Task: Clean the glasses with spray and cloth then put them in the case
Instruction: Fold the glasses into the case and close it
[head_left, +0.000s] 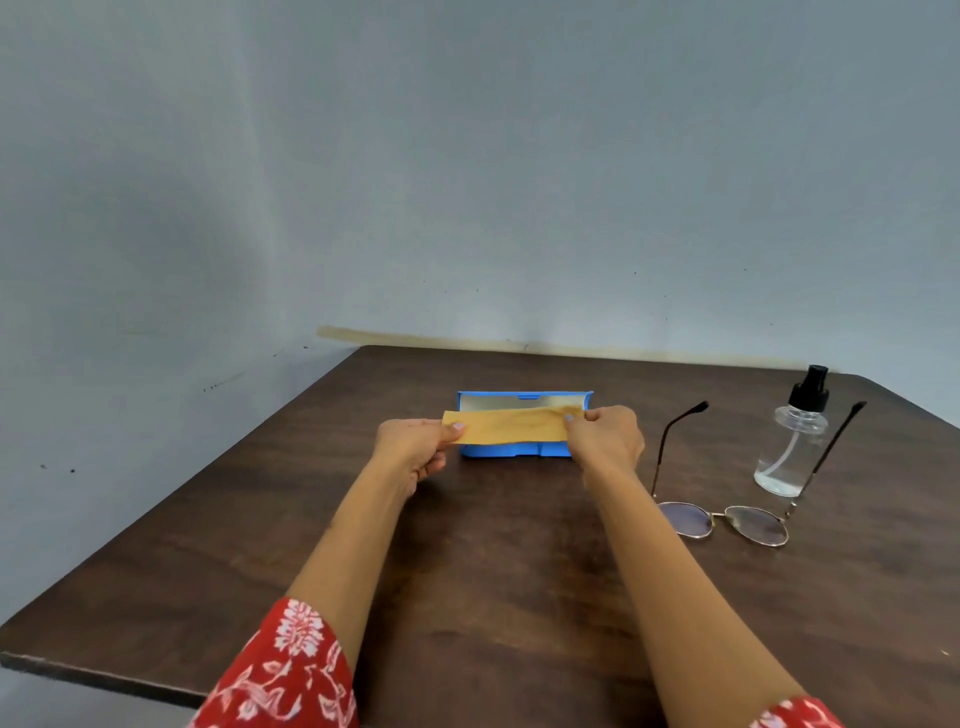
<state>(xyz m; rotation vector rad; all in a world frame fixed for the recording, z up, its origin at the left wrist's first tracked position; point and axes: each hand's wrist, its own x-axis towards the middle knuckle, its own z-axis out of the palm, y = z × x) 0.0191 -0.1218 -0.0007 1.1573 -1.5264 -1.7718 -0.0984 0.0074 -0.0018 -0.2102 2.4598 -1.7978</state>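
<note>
Both hands are out over the middle of the dark wood worktop (467, 571), holding a yellow cloth (501, 426) stretched flat between them. Left hand (415, 447) pinches the cloth's left end, thumb on top & fingers curled under. Right hand (605, 436) pinches the right end the same way, thumb & forefinger closed on the edge. So each grip is closed on the cloth, nothing else in either.

The cloth hangs just above/in front of the blue case (519, 452), which lies open on the worktop w/ its lid up toward the wall (467, 182); pale lining shows inside the lid. The cloth hides most of the case's tray, so can't tell what's inside.

The glasses (727, 522) sit on the worktop to the right of the right forearm, lenses down at the near side, both temple arms unfolded & pointing away toward the wall. Thin metal frame, dark tips.

The spray bottle (792, 441) stands upright near the glasses' right temple arm, clear body, black pump top, a little liquid at the bottom.

Red floral sleeves (291, 670) show at the bottom edge.
</note>
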